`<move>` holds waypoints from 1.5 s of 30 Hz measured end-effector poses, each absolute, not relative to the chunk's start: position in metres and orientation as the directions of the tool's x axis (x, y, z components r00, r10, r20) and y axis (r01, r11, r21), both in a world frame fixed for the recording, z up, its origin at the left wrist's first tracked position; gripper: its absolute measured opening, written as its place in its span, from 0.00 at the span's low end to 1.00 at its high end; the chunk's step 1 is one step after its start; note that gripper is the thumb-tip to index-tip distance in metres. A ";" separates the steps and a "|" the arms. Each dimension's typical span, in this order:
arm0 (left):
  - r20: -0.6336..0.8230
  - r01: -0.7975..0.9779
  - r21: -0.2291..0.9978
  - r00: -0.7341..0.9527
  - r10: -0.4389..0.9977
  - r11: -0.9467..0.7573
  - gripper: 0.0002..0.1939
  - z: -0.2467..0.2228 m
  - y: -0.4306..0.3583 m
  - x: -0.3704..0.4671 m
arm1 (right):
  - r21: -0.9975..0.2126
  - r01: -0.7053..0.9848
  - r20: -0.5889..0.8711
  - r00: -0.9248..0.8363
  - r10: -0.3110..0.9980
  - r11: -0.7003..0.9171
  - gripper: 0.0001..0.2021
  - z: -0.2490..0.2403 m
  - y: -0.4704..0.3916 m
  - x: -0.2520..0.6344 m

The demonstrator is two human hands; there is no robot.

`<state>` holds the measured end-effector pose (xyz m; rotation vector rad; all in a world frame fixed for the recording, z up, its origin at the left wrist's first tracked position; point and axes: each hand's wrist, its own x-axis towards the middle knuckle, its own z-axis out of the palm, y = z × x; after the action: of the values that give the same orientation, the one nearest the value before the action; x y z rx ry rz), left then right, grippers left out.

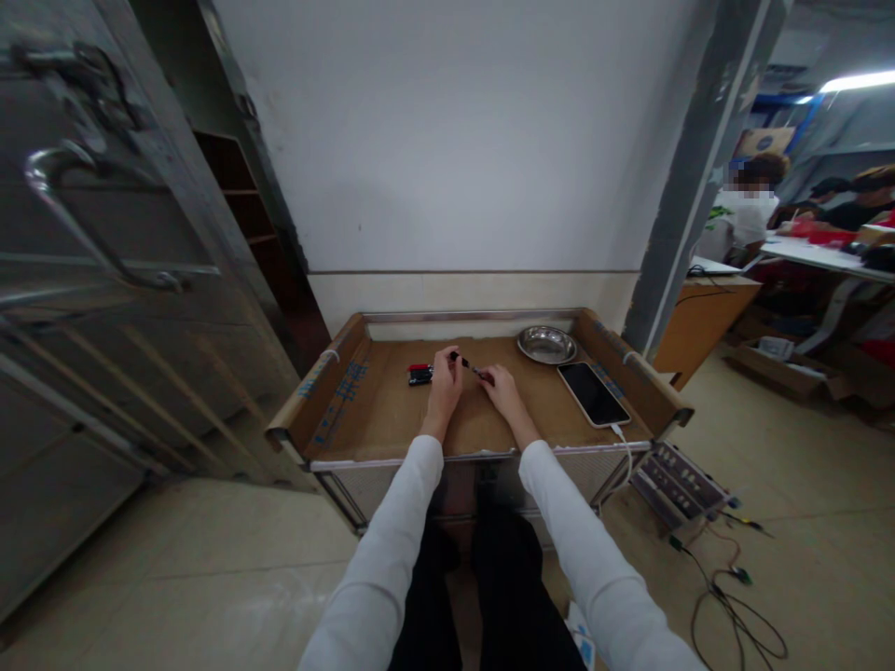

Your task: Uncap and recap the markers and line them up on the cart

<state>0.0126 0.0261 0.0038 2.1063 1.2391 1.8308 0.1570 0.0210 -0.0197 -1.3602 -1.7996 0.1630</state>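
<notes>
Between my two hands is a slim, dark, pen-like rod [468,364], held at a slant above the cardboard-covered table. My left hand [445,376] is closed around its upper left end, where a black tip shows. At the lower right end, the fingers of my right hand [499,386] pinch it. Just left of my left hand lie several small black and red pieces [419,376], partly hidden by that hand; their kind is too small to make out.
A round steel dish [546,345] stands at the table's back right. Nearer me lies a phone [594,394] with a white cable [621,438]. Raised cardboard edges [318,396] border the table [378,419]. A power strip-like unit [681,489] and loose cables lie on the floor. People sit far right.
</notes>
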 end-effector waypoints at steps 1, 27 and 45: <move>0.790 0.502 0.554 -0.067 0.609 -0.664 0.12 0.003 0.027 0.013 | -0.558 0.726 0.545 -0.045 0.837 0.402 0.07 -0.019 0.021 0.157; 0.563 0.744 0.422 0.234 0.793 -0.519 0.11 -0.008 0.033 0.011 | -0.516 0.739 0.563 -0.087 0.822 0.432 0.10 -0.012 0.008 0.156; 0.513 0.768 0.306 0.365 0.777 -0.563 0.05 -0.001 0.027 0.014 | -0.296 0.942 0.471 -0.002 0.882 0.160 0.09 -0.005 -0.001 0.154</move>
<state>0.0142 0.0270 -0.0009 2.5839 1.4616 0.9842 0.1538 -0.0015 -0.0045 -1.7264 -1.8868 -0.1392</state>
